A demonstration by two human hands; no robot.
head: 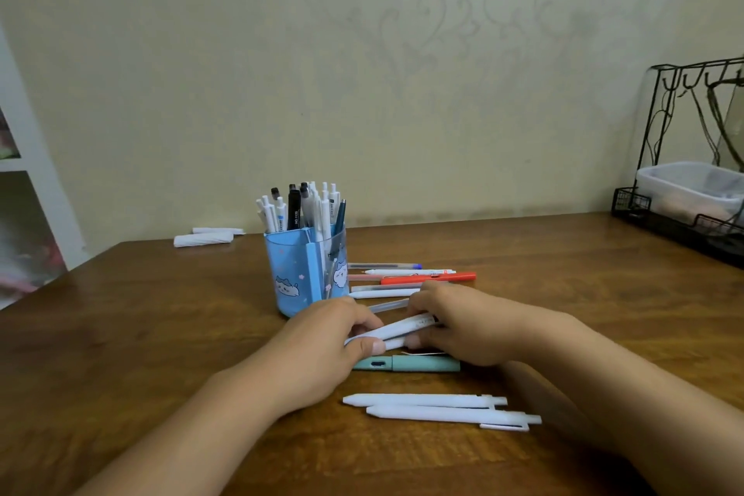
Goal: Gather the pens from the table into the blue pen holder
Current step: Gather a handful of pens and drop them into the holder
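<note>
Pens in grip: two smooth white plastic pens (pixel 396 330) are held between both hands, lying almost level, just in front of the blue pen holder (pixel 298 274).
Left hand (pixel 322 338): its grip is closed on the left ends of these pens, thumb under, fingers curled over.
Right hand (pixel 455 324): its grip pinches the right ends of the same pens.
Holder: blue, rounded plastic with cartoon cat prints, standing upright on the counter (pixel 120 334), full of white and black pens.
Loose pens behind the hands: a row of slim pens, one red-orange (pixel 430 278), others white or clear.
Loose pens near the person: a matte teal pen (pixel 418 364) just under the hands, then two long white pens (pixel 439 409) side by side.
Counter: brown wood with visible grain.
</note>
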